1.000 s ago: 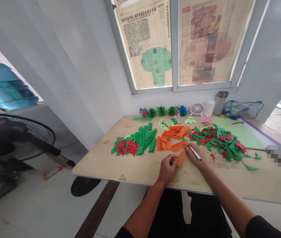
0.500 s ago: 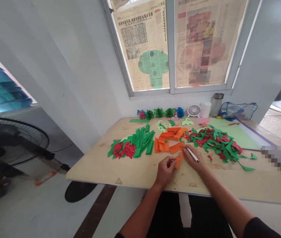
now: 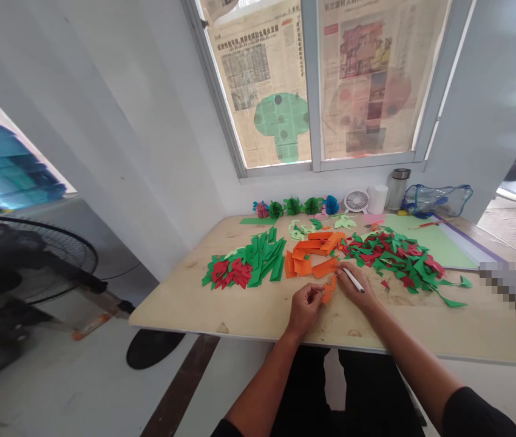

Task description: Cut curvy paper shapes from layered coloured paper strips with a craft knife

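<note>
My left hand (image 3: 304, 308) is closed, its fingertips pinching the edge of a small cut orange paper piece (image 3: 329, 289) near the table's front. My right hand (image 3: 356, 287) holds a white pen (image 3: 353, 280) with a dark end, its fingertips beside the orange strips. Behind my hands lies a heap of folded orange paper strips (image 3: 315, 246). To the left are green strips (image 3: 266, 255) and red cut pieces (image 3: 232, 274). Right of my right hand spreads a pile of green and red scraps (image 3: 397, 255).
Along the wall stand paper flowers (image 3: 292, 206), a small white fan (image 3: 357, 201), a white cup, a bottle (image 3: 397, 190) and a clear pouch (image 3: 437, 200). A green sheet (image 3: 444, 246) lies at the right. A large black fan (image 3: 34, 273) stands beyond the table's left edge.
The view has shifted slightly. Both hands stay in nearly the same place, with the orange piece and the pen still held.
</note>
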A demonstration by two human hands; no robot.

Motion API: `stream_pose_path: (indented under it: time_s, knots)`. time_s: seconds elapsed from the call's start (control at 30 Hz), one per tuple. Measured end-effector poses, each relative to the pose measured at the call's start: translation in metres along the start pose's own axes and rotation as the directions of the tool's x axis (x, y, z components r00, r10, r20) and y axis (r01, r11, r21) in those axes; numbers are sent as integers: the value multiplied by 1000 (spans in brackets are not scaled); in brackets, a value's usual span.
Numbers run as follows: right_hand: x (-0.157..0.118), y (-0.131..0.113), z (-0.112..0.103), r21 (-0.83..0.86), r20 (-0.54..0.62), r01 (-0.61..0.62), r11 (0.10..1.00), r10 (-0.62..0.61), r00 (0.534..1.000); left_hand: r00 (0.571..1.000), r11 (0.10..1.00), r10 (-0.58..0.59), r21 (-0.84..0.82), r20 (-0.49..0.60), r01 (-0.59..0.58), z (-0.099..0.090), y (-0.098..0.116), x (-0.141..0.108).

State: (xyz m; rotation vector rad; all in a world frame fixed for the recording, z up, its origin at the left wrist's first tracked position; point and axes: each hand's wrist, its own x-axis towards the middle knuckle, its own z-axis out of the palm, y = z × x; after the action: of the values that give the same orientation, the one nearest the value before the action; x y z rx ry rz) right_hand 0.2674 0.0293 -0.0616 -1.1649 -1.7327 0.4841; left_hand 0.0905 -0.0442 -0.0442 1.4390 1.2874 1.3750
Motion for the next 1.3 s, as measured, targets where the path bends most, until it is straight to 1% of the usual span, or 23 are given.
stream_pose_path:
  time_s: [0.13, 0.4, 0.67, 0.93, 1.17, 1.3]
  knots:
    - [1, -4, -1, -17, 20, -19, 1000, 19, 1000, 1000, 1000, -1, -12, 6, 1, -1, -1, -1]
    - [2, -3, 1, -22, 42, -62, 998, 63, 997, 999, 999, -21, -32, 46, 22, -3, -5, -2]
    - [1, -13, -2, -8, 79, -104, 995, 104, 991, 994, 997, -63, -40, 92, 67, -5, -6, -2]
    - [1, -19, -4, -46, 66, -180, 983, 183, 981, 991, 995, -84, -44, 103, 89, -7, -1, -4]
    - [-1, -31, -7, 12, 94, -231, 973, 229, 969, 990, 994, -96, -33, 104, 100, -8, 7, -6]
    - [-2, -34, -7, -10, 117, -243, 970, 243, 963, 990, 994, -103, -32, 96, 107, -8, 10, -6]
